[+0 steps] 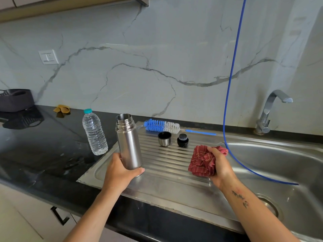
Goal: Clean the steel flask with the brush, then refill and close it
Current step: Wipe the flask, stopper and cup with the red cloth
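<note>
worktop [43,154]: black, glossy, wet patches near the sink edge
water bottle [94,132]: one, clear plastic, teal cap on, stood on worktop just left of the flask
left hand [120,173]: grip clamped round the flask's lower body
steel flask [129,142]: one, upright, mouth open, base on the left end of the drainboard [171,172]
risk, flask: likely slippery if wet; held low, so it could tip on the ribs and spill or dent
brush [164,126]: one, blue and white bristles, lay along the back of the drainboard, untouched
cup lid [164,139]: one, steel, mouth up, apart from the flask
stopper [182,140]: one, black, just right of the cup lid
risk, small parts: both loose near the basin [279,163]; a sweep of the cloth could knock them in
right hand [220,165]: grip closed on the cloth
red cloth [203,161]: one, bunched
blue hose [232,75]: one, hung into the basin; could snag the right arm
tap [272,109]: one
</note>
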### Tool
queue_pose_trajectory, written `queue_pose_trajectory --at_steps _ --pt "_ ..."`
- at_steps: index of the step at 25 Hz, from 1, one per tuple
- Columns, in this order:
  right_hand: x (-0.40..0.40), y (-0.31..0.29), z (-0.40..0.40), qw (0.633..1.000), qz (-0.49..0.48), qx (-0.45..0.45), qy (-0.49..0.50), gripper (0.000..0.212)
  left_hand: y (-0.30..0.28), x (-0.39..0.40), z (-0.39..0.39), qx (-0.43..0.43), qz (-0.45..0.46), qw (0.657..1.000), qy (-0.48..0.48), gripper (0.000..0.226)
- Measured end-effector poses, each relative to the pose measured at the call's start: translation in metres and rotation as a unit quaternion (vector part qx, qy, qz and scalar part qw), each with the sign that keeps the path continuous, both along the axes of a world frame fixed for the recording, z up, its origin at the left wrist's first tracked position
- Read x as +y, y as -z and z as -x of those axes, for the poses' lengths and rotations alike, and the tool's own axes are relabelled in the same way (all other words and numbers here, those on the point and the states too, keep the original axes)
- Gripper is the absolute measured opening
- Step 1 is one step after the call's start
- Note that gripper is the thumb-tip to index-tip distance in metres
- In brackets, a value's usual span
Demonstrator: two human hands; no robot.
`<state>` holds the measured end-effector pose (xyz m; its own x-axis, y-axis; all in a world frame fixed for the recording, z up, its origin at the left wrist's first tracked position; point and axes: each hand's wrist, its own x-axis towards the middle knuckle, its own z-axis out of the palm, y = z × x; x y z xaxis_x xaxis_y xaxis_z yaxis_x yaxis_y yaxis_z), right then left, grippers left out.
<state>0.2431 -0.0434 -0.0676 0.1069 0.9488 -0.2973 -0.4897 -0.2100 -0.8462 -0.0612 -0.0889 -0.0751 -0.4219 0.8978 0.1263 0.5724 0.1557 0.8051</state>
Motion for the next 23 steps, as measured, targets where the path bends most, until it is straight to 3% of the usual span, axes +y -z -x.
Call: queue_pose_trajectory --at_steps 3,6,11,15,18,23 --pt "0.0 -0.001 -0.001 1.0 0.003 0.004 -0.001 0.029 -0.007 -0.018 -0.001 0.091 0.043 0.994 -0.044 0.069" --pt "0.0 -0.002 -0.001 1.0 0.004 0.013 -0.001 0.029 -0.019 -0.034 -0.015 0.167 0.073 0.983 -0.012 0.049" --pt "0.002 -0.004 -0.005 1.0 0.005 0.027 -0.001 0.031 -0.033 -0.011 -0.074 0.138 -0.012 0.981 0.138 0.025" --pt "0.002 -0.008 -0.012 0.999 0.006 0.03 -0.016 0.027 -0.033 0.076 -0.105 0.154 -0.083 0.976 0.132 0.033" --pt "0.005 -0.007 -0.017 0.999 0.009 0.038 -0.013 0.035 -0.037 0.135 -0.116 0.228 -0.025 0.967 0.108 0.044" --pt "0.011 -0.006 -0.019 0.999 0.009 0.049 -0.009 0.034 -0.031 0.192 -0.108 0.298 0.133 0.936 0.132 0.041"
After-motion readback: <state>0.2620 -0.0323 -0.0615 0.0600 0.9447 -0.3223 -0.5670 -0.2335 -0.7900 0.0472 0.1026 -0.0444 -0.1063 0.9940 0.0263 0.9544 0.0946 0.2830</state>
